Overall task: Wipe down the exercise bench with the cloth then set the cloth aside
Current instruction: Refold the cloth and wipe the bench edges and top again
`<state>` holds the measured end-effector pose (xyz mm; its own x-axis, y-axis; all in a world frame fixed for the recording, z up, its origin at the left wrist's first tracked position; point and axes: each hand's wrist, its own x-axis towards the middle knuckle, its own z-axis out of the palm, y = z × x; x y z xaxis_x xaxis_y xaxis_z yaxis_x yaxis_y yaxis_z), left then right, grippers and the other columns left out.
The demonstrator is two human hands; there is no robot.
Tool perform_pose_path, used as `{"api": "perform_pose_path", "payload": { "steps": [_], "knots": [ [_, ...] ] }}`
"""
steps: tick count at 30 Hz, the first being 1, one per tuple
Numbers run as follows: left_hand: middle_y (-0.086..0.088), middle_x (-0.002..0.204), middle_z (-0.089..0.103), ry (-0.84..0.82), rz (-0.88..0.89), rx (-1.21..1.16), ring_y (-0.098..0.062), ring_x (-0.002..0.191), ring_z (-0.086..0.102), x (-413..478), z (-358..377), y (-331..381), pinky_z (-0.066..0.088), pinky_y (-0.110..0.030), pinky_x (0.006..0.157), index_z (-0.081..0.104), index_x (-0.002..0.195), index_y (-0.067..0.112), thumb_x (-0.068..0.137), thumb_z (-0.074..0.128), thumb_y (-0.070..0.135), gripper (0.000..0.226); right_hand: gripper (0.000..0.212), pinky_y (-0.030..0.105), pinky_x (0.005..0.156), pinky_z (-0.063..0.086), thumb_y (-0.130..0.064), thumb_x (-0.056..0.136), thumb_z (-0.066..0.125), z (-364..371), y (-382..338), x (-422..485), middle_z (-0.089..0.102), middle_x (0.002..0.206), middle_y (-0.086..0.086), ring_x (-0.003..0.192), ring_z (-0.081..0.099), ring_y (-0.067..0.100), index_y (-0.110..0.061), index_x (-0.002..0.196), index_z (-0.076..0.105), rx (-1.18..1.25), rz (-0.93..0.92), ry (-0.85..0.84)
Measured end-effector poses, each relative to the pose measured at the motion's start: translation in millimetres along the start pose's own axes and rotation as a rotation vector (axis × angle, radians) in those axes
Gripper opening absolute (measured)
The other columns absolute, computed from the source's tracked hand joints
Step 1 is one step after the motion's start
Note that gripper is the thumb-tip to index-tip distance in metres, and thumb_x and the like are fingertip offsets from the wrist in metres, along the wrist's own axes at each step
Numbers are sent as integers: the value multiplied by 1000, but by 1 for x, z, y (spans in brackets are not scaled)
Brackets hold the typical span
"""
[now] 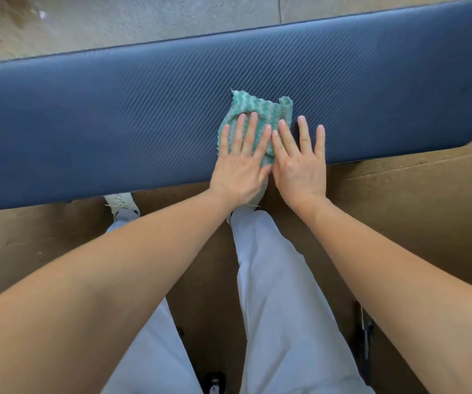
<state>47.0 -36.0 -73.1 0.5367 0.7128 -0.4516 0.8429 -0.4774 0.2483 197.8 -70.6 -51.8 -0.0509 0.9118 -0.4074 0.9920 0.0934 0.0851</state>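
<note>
I am pressing my released, flat-fingered left grip (240, 162) onto the green cloth (267, 109) lying on the blue surface (101, 115), while my equally flat right grip (300, 163) is resting beside it, touching the cloth's edge.

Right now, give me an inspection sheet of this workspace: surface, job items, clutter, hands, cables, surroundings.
Surface: dark blue padded bench, ribbed cover.
Job's things: green-and-white cloth, bunched, on the bench near its front edge.
Clutter: nothing seen.
Hands: left hand presses flat on the cloth; right hand lies flat beside it, touching the cloth's edge.
Cables: nothing seen.
Surroundings: concrete floor beyond the bench; brown board below the near side.
</note>
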Motion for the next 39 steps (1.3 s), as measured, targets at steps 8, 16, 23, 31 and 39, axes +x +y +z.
{"api": "perform_pose_path", "payload": {
  "steps": [8,16,23,31,39],
  "knots": [
    [-14,173,-7,-41,363,115,-33,160,-8,84,-20,88,-7,-52,127,-2,166,20,108,20,51,69,63,63,125,7,-34,101,40,10,103,-28,25,168,10,156,11,41,-12,159,29,6,337,-113],
    [-15,173,-5,40,211,134,-30,160,-5,68,-18,58,3,-48,130,-5,164,12,109,16,49,70,65,52,127,16,-17,98,50,8,70,6,23,166,22,156,16,36,1,157,30,393,224,59],
    [-19,172,-3,65,26,105,-32,160,-2,22,-26,-68,7,-49,130,-5,164,8,109,20,50,73,68,49,128,9,-34,101,52,-23,-15,80,15,170,16,158,9,34,-11,160,28,392,-121,44],
    [-28,169,1,50,-252,161,-45,157,3,-34,-50,-207,7,-61,125,6,165,13,105,23,50,73,70,56,126,2,-49,101,43,-61,-143,156,5,172,7,157,-1,40,-25,163,20,260,-394,-26],
    [-27,170,-1,79,-236,198,-44,158,-1,-22,-61,-188,4,-61,125,9,162,-1,106,31,37,71,65,52,127,1,-38,106,33,-55,-135,151,4,172,9,158,0,35,-23,164,10,227,-392,5]
  ]
}}
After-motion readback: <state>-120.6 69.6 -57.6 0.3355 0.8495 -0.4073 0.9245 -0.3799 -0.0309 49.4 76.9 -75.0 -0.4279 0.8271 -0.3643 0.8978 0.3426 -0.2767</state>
